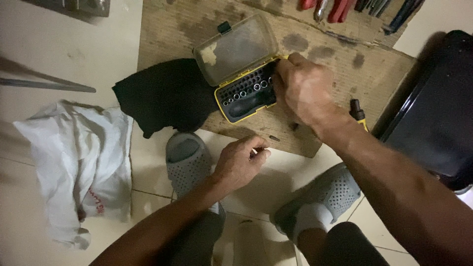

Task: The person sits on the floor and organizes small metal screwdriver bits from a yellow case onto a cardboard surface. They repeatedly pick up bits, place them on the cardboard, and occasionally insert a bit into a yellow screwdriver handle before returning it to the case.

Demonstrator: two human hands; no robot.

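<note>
An open yellow and black bit case (245, 97) with a clear lid (235, 49) lies on a wooden board (315, 54). Rows of small bits fill its tray. My right hand (303, 88) rests on the right end of the case, fingertips down among the bits; whether it grips one is hidden. My left hand (241, 160) hovers below the board's front edge, fingers curled with thumb and forefinger pinched together; I cannot tell whether a small thing is between them.
A black cloth (165, 96) lies left of the case. A white plastic bag (81, 157) sits on the tiled floor. A yellow-handled screwdriver (358, 113) lies by my right wrist. Tools (340, 7) line the board's far edge. A black box (438, 113) stands right. Grey slippers (187, 162) are below.
</note>
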